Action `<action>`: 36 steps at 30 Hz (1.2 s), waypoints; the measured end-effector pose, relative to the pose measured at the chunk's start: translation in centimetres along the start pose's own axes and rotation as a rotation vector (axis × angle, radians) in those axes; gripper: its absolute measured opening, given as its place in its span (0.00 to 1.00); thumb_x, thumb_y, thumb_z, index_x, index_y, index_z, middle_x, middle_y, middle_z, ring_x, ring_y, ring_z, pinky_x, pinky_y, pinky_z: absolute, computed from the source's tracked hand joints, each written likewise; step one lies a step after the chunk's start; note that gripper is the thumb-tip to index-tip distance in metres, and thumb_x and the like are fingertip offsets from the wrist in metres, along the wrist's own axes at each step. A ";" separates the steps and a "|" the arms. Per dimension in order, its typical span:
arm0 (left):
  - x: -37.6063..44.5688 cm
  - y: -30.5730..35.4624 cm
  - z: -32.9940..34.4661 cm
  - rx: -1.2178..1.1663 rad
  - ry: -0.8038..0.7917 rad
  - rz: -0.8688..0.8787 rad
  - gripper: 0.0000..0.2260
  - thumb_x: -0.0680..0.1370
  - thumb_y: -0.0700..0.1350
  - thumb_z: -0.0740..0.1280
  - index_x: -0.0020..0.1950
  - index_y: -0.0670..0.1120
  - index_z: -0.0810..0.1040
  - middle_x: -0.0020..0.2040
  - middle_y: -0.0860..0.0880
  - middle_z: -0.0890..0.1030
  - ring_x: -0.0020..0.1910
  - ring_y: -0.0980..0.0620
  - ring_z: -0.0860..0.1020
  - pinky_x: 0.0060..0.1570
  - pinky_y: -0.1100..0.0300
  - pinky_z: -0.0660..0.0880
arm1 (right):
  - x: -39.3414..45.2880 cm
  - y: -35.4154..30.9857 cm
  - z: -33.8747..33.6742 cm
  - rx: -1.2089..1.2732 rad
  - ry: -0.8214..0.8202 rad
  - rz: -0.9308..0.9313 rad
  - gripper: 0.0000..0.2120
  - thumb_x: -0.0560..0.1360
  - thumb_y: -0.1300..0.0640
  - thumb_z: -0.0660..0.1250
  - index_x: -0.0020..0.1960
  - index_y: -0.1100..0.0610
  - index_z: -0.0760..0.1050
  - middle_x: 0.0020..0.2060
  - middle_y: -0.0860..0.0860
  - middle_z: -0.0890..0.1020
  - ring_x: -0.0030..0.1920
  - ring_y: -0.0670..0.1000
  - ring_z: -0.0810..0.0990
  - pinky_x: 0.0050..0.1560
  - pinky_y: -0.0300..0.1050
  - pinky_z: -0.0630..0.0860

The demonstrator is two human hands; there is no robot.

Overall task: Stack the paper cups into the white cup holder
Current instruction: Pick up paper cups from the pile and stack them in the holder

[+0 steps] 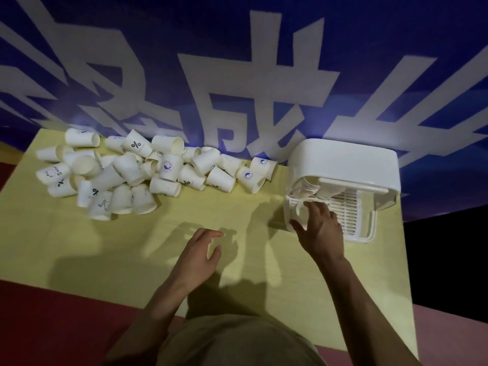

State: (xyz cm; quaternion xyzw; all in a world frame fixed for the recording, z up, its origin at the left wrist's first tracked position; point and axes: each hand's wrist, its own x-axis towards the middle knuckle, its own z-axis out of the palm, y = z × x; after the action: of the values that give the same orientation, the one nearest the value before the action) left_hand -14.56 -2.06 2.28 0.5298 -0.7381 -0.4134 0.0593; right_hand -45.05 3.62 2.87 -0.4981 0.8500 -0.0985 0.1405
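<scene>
A person leans over a pale yellow surface that stands against a blue banner with large white characters. A heap of white paper cups lies along the far edge, from the left corner to about the middle; most lie on their sides, some stand upside down, and several carry a small printed mark. The white cup holder sits at the far right of the surface, just beside the last cups of the heap but apart from them. Under its rounded top a few cups are already nested together on their sides, their rims facing the near side, and a white slatted tray juts out in front.

The right hand reaches over the near left corner of the tray, palm down, its fingers spread and fairly straight, the tips at the tray's grid just below the nested cups. It holds nothing that I can see; whether the fingertips actually touch the tray I cannot tell.

The left hand hovers low over the middle of the surface, well apart from the heap and from the holder. Its fingers are relaxed and slightly parted, pointing right, and it grips nothing. Both forearms are bare, and dark shadows of the arms fall across the yellow surface.
</scene>
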 end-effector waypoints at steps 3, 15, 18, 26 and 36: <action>0.0 -3.0 -2.8 -0.030 0.074 -0.015 0.14 0.81 0.45 0.67 0.67 0.53 0.76 0.62 0.58 0.71 0.61 0.57 0.74 0.62 0.55 0.76 | -1.2 -4.0 -0.5 0.111 -0.043 -0.004 0.16 0.77 0.39 0.68 0.57 0.49 0.78 0.50 0.47 0.85 0.48 0.54 0.85 0.45 0.53 0.82; 4.6 -15.6 -13.1 0.065 0.262 -0.204 0.16 0.76 0.41 0.72 0.64 0.45 0.80 0.69 0.43 0.67 0.72 0.41 0.66 0.73 0.48 0.64 | -2.2 -19.6 4.2 0.129 -0.273 -0.169 0.23 0.77 0.31 0.55 0.54 0.45 0.78 0.43 0.40 0.84 0.41 0.42 0.83 0.41 0.50 0.83; 6.3 -17.1 -13.7 0.156 0.083 -0.274 0.16 0.79 0.47 0.68 0.67 0.45 0.79 0.78 0.43 0.53 0.75 0.39 0.56 0.74 0.51 0.57 | -3.2 -21.8 5.4 0.062 -0.309 -0.165 0.15 0.80 0.36 0.60 0.54 0.44 0.78 0.44 0.39 0.84 0.43 0.42 0.83 0.43 0.48 0.82; 8.2 -19.4 -13.9 0.263 -0.087 -0.218 0.29 0.80 0.47 0.65 0.78 0.39 0.59 0.81 0.50 0.32 0.70 0.41 0.72 0.62 0.50 0.73 | -1.0 -25.0 6.5 0.004 -0.338 -0.174 0.10 0.80 0.42 0.64 0.57 0.43 0.78 0.46 0.38 0.82 0.41 0.42 0.82 0.45 0.49 0.82; 6.1 -20.6 -15.5 0.057 0.156 0.063 0.34 0.78 0.59 0.61 0.77 0.40 0.64 0.80 0.48 0.61 0.63 0.47 0.78 0.50 0.55 0.79 | 10.4 -32.8 9.3 -0.025 -0.233 -0.272 0.30 0.76 0.44 0.72 0.72 0.55 0.68 0.67 0.57 0.73 0.53 0.62 0.82 0.52 0.63 0.81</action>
State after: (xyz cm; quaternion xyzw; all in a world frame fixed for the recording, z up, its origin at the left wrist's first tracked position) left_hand 6.01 -17.58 -3.65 0.5384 -0.7590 -0.3479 0.1145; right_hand -19.87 -21.62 2.75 -0.6181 0.7539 -0.0476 0.2174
